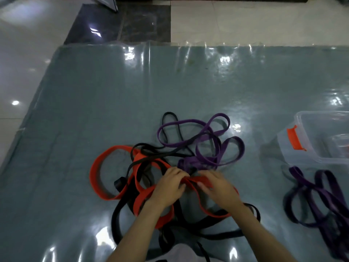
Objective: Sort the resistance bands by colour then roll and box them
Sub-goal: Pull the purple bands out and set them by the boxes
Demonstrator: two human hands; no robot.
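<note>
One red band is gripped by curled fingers of left hand and right hand above the tangled pile.

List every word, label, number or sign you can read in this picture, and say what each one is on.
None: no readable text shows anywhere.
Red, black and purple resistance bands in the tangled pile: no print visible.
Clear plastic box with the orange latch: no label visible.
Separate purple bands on the right: plain.
Glossy grey-blue table cover: only glare.
</note>
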